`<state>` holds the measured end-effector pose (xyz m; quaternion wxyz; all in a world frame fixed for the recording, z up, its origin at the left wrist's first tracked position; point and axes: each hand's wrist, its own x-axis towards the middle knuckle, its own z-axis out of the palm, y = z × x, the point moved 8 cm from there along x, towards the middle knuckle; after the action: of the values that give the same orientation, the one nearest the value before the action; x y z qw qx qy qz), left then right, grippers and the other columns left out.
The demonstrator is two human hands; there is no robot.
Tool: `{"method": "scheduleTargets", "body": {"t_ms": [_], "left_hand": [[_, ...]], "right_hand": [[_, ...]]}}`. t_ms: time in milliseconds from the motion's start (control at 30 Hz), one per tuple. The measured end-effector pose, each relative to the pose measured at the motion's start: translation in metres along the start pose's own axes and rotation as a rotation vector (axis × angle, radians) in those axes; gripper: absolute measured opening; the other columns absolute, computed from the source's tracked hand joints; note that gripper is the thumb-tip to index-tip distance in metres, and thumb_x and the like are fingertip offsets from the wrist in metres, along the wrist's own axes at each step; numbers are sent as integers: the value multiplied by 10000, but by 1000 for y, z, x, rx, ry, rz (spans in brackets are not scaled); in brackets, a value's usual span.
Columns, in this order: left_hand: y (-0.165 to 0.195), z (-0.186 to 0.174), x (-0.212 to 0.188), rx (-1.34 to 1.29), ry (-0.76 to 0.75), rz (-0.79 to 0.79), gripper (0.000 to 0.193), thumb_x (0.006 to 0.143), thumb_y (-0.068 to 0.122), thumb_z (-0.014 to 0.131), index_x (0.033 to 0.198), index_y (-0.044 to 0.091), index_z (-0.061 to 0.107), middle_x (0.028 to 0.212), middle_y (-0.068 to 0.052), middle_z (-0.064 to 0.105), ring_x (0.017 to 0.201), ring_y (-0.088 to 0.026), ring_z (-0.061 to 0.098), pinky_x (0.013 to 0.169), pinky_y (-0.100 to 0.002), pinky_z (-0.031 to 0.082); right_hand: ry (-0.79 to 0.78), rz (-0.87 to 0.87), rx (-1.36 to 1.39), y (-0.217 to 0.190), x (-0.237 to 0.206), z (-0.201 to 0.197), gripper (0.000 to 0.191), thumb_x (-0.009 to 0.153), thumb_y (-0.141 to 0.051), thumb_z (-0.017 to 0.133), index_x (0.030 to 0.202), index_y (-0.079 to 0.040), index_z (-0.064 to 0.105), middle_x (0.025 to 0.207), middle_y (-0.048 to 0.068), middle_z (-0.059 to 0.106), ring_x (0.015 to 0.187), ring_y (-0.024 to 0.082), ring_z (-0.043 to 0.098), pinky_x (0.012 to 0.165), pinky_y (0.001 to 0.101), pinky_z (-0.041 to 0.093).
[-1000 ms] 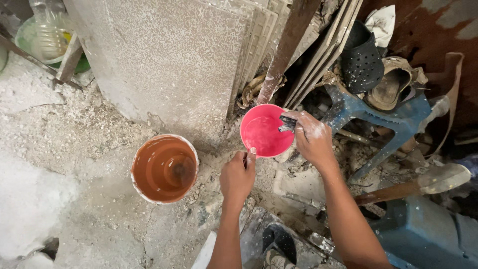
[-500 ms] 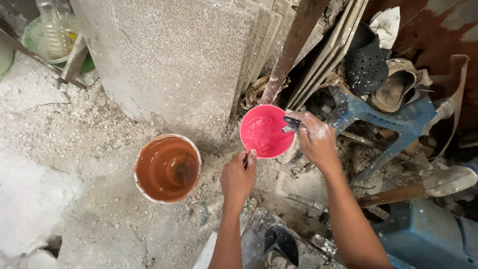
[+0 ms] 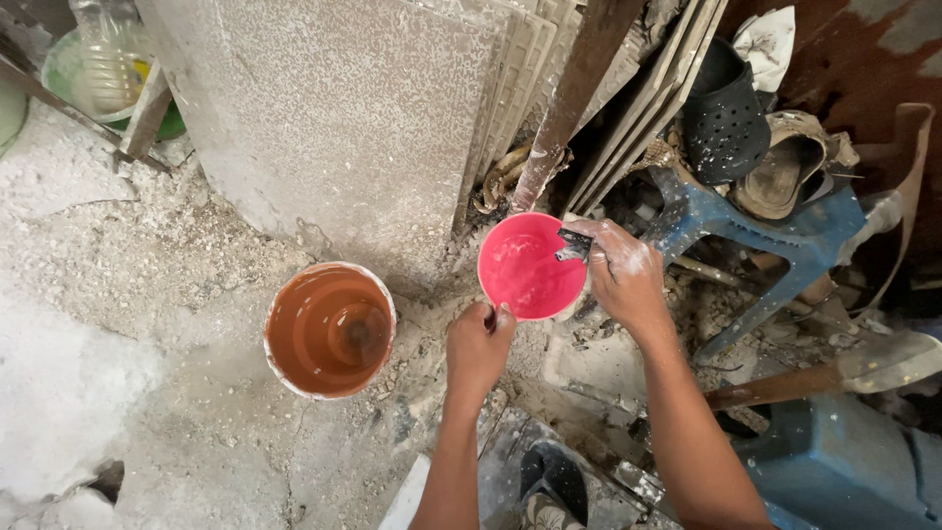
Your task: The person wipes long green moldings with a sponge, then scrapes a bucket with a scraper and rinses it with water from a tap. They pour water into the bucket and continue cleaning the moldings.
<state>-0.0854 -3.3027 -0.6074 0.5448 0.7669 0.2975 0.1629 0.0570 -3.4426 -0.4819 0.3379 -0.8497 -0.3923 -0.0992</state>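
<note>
Left hand (image 3: 478,345) pinches the near rim of the small round pink plastic bowl (image 3: 530,267) held over rubble w/ the orange bucket (image 3: 329,329) alongside, right hand (image 3: 622,275) gripping a dark brush (image 3: 572,246) inside — looks like mid-stir/scrape, needs steady bowl.

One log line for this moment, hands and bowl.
left hand: grips pink bowl rim | right hand: holds dark tool at bowl edge | orange bucket: beside, untouched
</note>
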Motion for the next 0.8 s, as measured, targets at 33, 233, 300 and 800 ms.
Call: {"method": "scheduleTargets", "body": {"t_ms": [33,233,300,800], "left_hand": [[1,0,0,21,4,10,270,898,209,671,774,-30,650,661,-177,658,556,-268,629,578,-426,485],[-9,8,-3,-152,-95,-226,304,946,234,604,789,-25,627,647,-181,648,545,-278,669,548,-436,525],[-9,6,-2,-134,-76,-237,320,959,239,601,802,-39,622,661,-202,641,550,-304,658,546,-454,513],[-5,13,-2,58,-42,-53,377,983,281,631,803,-49,626,734,-243,656,593,-357,622,594,-469,470]], "right_hand": [[2,-4,3,0,-1,1,327,946,2,504,1179,-102,708,1135,114,744,923,339,725,760,428,577],[11,-36,6,-4,-1,0,302,959,-5,513,1174,-98,704,1137,118,742,936,344,723,767,425,577],[-1,-14,3,-4,-1,0,306,958,-5,512,1174,-100,708,1116,120,740,920,342,723,761,429,573],[3,-10,7,0,-5,1,317,949,3,503,1165,-90,715,1054,135,728,862,350,708,726,432,563]]}}
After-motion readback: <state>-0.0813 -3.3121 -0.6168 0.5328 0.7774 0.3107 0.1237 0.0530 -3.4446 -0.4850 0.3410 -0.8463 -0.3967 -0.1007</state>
